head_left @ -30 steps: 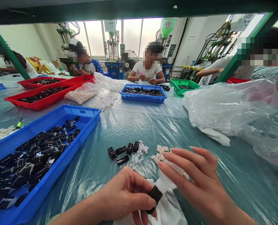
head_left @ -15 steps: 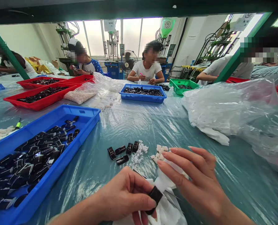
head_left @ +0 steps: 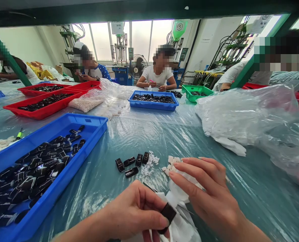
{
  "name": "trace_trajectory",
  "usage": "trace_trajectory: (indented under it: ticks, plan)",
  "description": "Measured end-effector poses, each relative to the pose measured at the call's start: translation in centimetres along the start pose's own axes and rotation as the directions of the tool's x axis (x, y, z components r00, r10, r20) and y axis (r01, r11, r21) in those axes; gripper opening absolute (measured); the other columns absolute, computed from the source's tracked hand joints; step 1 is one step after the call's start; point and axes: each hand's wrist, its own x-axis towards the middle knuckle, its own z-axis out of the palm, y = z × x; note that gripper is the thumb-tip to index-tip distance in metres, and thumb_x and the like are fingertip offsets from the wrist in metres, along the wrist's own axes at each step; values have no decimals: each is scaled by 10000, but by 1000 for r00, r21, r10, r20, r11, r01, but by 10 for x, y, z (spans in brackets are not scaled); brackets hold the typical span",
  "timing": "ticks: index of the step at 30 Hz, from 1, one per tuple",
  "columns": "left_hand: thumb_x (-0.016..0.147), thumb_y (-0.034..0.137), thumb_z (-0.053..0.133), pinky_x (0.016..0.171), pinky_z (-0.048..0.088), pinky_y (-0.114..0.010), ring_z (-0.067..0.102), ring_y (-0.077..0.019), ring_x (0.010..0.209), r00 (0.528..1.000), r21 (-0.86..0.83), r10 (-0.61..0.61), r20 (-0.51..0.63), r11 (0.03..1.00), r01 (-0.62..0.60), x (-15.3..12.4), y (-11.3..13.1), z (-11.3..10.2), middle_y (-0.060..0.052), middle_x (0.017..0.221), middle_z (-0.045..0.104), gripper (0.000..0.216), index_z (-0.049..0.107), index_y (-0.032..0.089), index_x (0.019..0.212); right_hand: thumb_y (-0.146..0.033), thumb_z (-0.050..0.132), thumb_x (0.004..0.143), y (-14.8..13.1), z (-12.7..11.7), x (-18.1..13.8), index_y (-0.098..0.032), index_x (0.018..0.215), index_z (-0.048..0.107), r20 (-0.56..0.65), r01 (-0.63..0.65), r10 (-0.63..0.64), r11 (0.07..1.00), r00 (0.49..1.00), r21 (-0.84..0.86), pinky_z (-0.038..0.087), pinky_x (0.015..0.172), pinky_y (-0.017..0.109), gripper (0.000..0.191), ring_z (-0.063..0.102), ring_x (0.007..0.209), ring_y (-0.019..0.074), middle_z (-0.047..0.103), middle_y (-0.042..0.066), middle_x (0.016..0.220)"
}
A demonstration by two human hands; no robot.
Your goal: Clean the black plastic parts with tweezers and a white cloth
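Five glossy black pieces (head_left: pixel 131 172) lie on the plastic-covered desk (head_left: pixel 144 137), just left of a scatter of white shreds (head_left: pixel 150 165). Nearer the wearer, the left hand (head_left: pixel 136 211) pinches one dark piece (head_left: pixel 169 213) between thumb and fingers, holding it tilted above a crumpled white cloth (head_left: pixel 181 232). The right hand (head_left: pixel 212 188) is empty as far as it shows, fingers stretched out and slightly apart over a translucent white object (head_left: pixel 177 189); whether they touch it, I cannot tell. Its fingertips are close to a cluster of small white blocks (head_left: pixel 169 164). Thin metal prongs (head_left: pixel 187 216) rest across the cloth.

To the left, a long blue tray (head_left: pixel 95 121) holds a heap of similar black pieces. Farther back are red trays (head_left: pixel 38 113), a smaller blue tray (head_left: pixel 154 106) and a green tray (head_left: pixel 199 98), all with dark pieces inside. One large clear plastic bag (head_left: pixel 250 111) slumps on the right. Across the desk sits a person in a white shirt (head_left: pixel 156 75).
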Motion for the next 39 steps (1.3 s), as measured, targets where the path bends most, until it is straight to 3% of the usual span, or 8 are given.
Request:
trace_trajectory:
  ticks: [21,27,29,31,33,35,36,39]
  plan:
    - [671,234,657,368,386,-127,531,-56,428,999,-46,48,7,998,-48,-1,0,-2,-33,629,624,162,705,94,737,-47,432,880,5,-5,0,-215,963,639,21,24,-26,998,999,66,365,839,476,279,530,1003,233,655,59,994]
    - [661,196,656,440,459,-143,569,-73,490,999,-62,51,-6,997,-51,-1,0,-2,-41,649,633,142,705,87,739,19,425,823,9,-1,5,-220,953,620,27,33,-35,997,999,66,413,809,418,334,553,974,212,667,52,965]
    - [653,176,658,461,472,-148,592,-89,526,997,-68,69,-25,995,-71,-1,1,-1,-42,642,632,138,705,86,746,36,416,786,13,1,4,-225,985,606,66,2,-7,997,998,75,430,804,394,379,560,984,207,665,52,976]
    - [641,155,664,478,481,-152,608,-100,550,994,-76,92,-58,992,-96,-1,2,0,-45,639,634,137,705,86,752,-25,446,780,20,4,2,-235,1017,602,100,-137,125,983,987,125,446,805,375,353,575,977,206,660,49,995]
    - [624,137,675,490,486,-157,621,-111,570,988,-90,115,-100,988,-124,-1,3,1,-56,665,649,153,706,88,765,-160,534,768,28,8,-1,-243,1014,613,145,-390,368,903,919,180,468,789,357,271,597,956,220,658,43,1014]
    - [614,127,680,503,491,-165,630,-120,589,981,-97,132,-141,984,-147,-1,5,1,-70,704,665,166,705,90,773,-298,606,726,38,11,-5,-234,980,624,175,-606,581,773,795,189,488,763,352,263,618,920,243,668,46,1003]
    - [614,127,681,509,493,-168,633,-123,597,978,-95,137,-159,984,-154,-1,5,1,-76,721,670,166,704,90,774,-348,625,704,44,13,-6,-223,953,626,175,-672,649,718,741,181,495,748,354,279,630,890,252,679,51,972]
    - [624,141,684,530,498,-178,631,-124,615,968,-72,146,-204,984,-164,-1,6,1,-80,749,672,158,704,92,773,-416,622,689,65,18,-12,-182,860,612,149,-768,754,619,640,166,508,653,334,289,655,744,247,701,65,811]
